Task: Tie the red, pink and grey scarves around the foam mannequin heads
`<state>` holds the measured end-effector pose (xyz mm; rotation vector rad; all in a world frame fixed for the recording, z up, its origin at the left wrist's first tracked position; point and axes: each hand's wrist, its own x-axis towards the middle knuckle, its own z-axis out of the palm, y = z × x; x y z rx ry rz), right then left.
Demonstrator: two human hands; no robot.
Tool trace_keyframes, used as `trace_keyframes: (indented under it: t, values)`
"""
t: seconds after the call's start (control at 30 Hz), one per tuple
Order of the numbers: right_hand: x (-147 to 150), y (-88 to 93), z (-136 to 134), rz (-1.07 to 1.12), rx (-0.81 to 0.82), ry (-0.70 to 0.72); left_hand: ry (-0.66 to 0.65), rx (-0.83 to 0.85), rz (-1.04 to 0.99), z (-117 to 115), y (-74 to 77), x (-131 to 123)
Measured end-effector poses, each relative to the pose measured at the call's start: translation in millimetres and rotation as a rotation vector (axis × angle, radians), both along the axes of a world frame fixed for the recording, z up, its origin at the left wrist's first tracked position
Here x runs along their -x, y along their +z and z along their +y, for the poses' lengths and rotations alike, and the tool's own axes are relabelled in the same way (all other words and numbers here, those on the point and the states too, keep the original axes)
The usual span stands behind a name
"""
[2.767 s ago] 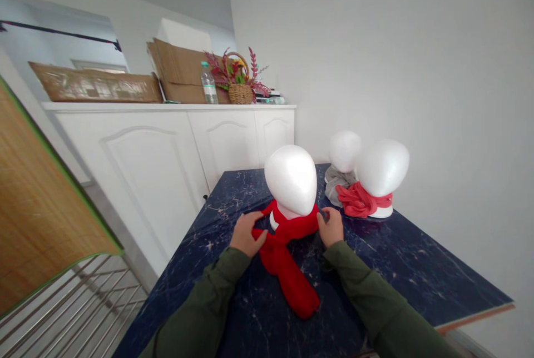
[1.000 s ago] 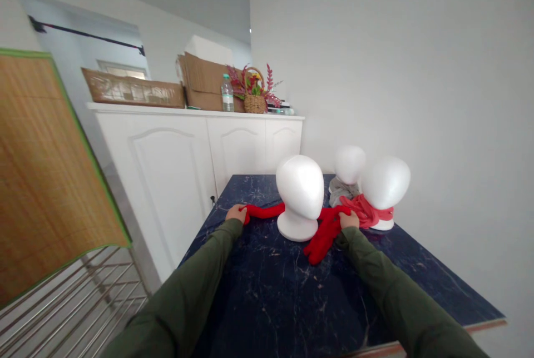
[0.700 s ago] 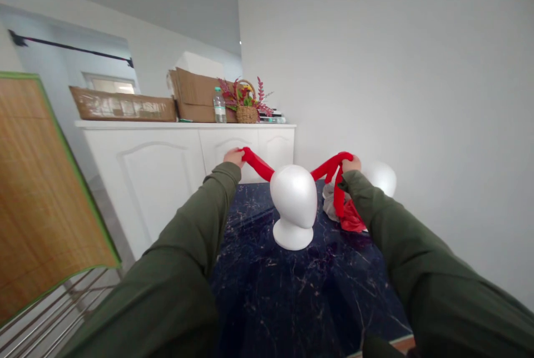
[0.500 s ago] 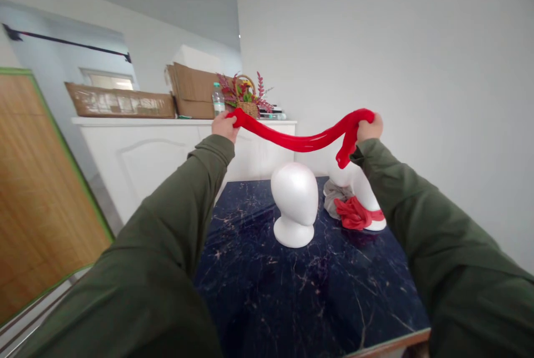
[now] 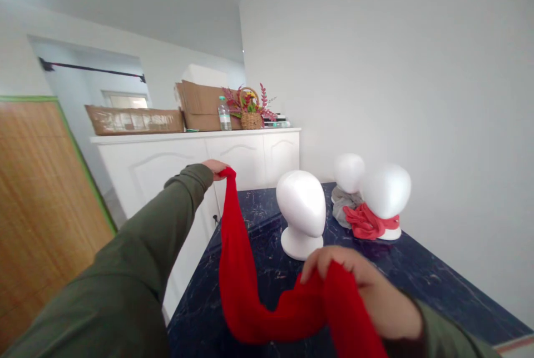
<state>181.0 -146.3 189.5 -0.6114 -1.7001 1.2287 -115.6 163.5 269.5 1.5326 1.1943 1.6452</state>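
Observation:
A long red scarf (image 5: 238,269) hangs in a loop between my two hands. My left hand (image 5: 216,168), arm stretched out, pinches one end at the left, in front of the white cabinet. Close to the camera at lower right, my right hand (image 5: 359,286) grips the scarf, and a loose end drops below it out of the picture. Beyond the scarf a bare white foam mannequin head (image 5: 301,202) stands upright on the dark marbled tabletop (image 5: 261,208). The scarf does not touch that head.
At the table's right rear stand two more foam heads, one with a coral-red scarf (image 5: 367,221) round its base, the other with a grey scarf (image 5: 345,207). Cardboard boxes (image 5: 204,107), a water bottle (image 5: 224,114) and a flower basket (image 5: 251,120) top the white cabinet (image 5: 175,152).
My right hand has come down and back toward me with its part of the scarf. My left hand has lowered a little. The once level scarf now sags deeply, and the view has shifted.

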Motion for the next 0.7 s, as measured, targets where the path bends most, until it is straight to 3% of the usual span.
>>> trace_keyframes:
  t: [0.1,0.23,0.3,0.4,0.5,0.6,0.7]
  values:
    - [29,-67.2,15,0.0,-0.12,-0.195,0.036,0.073,0.109,12,-24.4,-20]
    - [46,-134.6,38,-0.174,-0.245,-0.185,0.065,0.082,0.24,21,-51.6,-47]
    - [44,-155.2,46,-0.358,-0.261,-0.038,0.074,0.12,0.331,16,-74.9,-54]
    - [33,-170.4,51,-0.596,-0.297,0.248,0.083,0.176,0.478,-4,-124.8,-57]
    - [21,-172.5,50,-0.592,-0.264,0.332,0.07,0.189,0.593,-28,-178.4,-57]
    - [9,-173.7,61,-0.504,-0.135,0.142,0.053,0.161,0.679,-46,-220.5,-64]
    - [-7,-183.2,94,-0.508,-0.039,-0.48,0.021,0.125,0.743,-58,-247.9,-78]
